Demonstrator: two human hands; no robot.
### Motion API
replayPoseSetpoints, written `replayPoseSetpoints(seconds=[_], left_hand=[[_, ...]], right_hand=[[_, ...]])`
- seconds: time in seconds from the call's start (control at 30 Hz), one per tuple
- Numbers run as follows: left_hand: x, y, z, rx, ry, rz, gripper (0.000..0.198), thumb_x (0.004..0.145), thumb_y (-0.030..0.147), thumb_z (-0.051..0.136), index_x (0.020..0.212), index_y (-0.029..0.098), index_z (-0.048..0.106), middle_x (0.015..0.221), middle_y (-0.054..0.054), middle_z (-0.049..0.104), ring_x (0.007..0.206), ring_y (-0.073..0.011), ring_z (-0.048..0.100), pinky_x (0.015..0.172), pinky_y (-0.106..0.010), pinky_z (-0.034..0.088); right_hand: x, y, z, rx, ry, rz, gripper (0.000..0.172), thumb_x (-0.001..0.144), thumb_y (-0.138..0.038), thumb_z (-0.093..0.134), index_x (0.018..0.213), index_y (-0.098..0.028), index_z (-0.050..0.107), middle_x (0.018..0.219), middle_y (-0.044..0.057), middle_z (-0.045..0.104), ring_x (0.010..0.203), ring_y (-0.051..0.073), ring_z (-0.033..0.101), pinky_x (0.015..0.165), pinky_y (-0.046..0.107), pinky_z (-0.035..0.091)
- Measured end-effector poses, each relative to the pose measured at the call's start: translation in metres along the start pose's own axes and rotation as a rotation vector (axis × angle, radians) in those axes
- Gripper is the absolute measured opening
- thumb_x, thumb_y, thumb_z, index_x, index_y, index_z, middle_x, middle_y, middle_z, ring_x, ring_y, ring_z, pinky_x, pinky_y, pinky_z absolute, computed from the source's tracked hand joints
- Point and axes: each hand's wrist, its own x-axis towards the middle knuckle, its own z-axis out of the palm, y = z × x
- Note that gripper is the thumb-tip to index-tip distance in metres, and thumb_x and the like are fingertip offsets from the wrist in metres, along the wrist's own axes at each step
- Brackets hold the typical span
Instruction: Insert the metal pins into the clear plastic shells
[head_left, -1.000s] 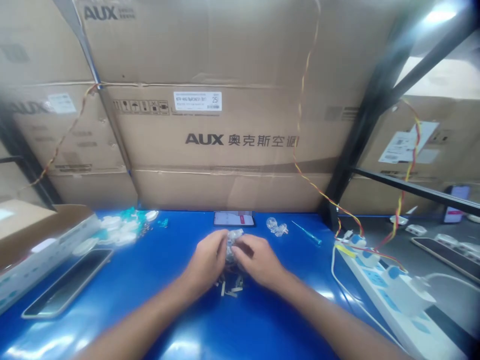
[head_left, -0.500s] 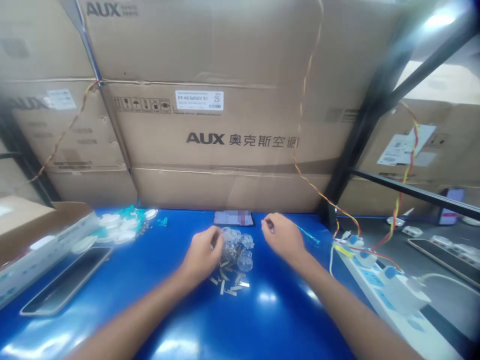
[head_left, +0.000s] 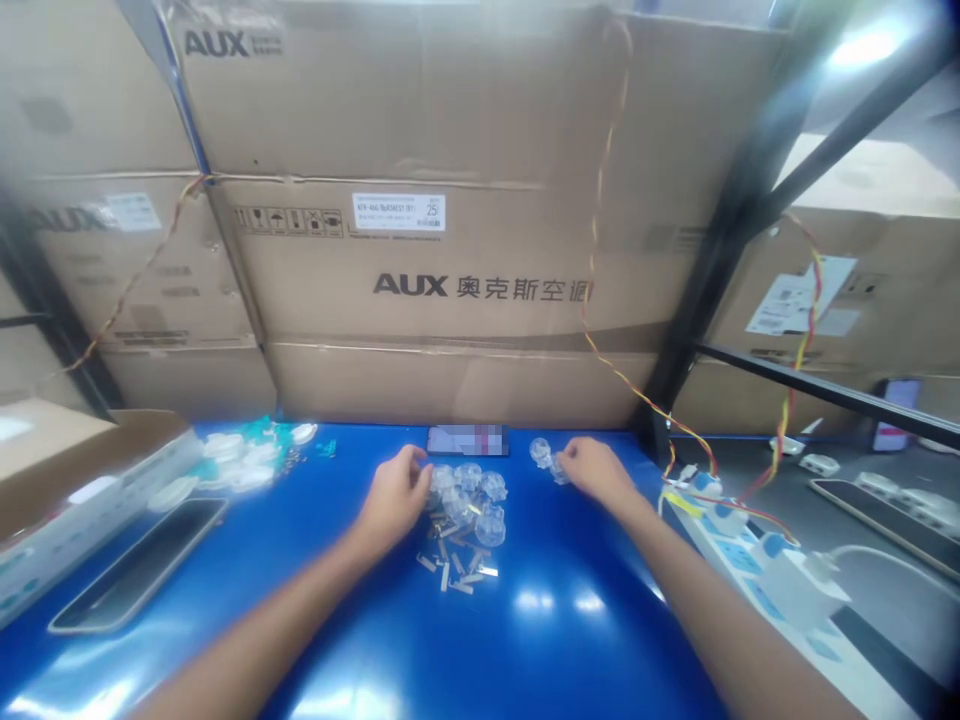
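Note:
A pile of clear plastic pieces [head_left: 491, 525] lies mid-table, mixed with small flat metal strips [head_left: 444, 575] spread towards the front. My left hand [head_left: 396, 492] is at the pile's left side with its fingers curled; what they hold, if anything, is hidden. To the right of the pile, my right hand [head_left: 598, 468] has its fingertips closed on a clear plastic piece [head_left: 558, 468] at the table surface. Another clear piece [head_left: 540, 453] lies just left of those fingertips.
A phone [head_left: 468, 440] lies at the back of the blue table [head_left: 487, 660]. At left are a dark tray-like device [head_left: 139, 568], white round parts [head_left: 244, 470] and an open carton [head_left: 97, 510]. A power strip [head_left: 757, 570] with plugs and cables runs along the right. Large cartons [head_left: 480, 380] stand behind.
My right hand has moved right, and two clear plastic pieces now show at its fingertips. My left hand has shifted slightly left, uncovering more of the pile. The teal strip by my right hand no longer shows.

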Motion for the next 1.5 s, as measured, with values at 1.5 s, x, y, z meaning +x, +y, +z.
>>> replayPoseSetpoints(seconds=[1.5], left_hand=[[-0.013, 0.021, 0.013, -0.791, -0.398, -0.191, 0.037, 0.082, 0.049, 0.057, 0.095, 0.014, 0.058, 0.061, -0.001, 0.06, 0.035, -0.0094, 0.051, 0.029, -0.016, 0.031]], right_hand=[[-0.08, -0.086, 0.013, 0.496, 0.138, -0.72, 0.019, 0.085, -0.025, 0.058, 0.102, -0.02, 0.061, 0.089, 0.004, 0.06, 0.08, 0.017, 0.056, 0.072, 0.028, 0.045]])
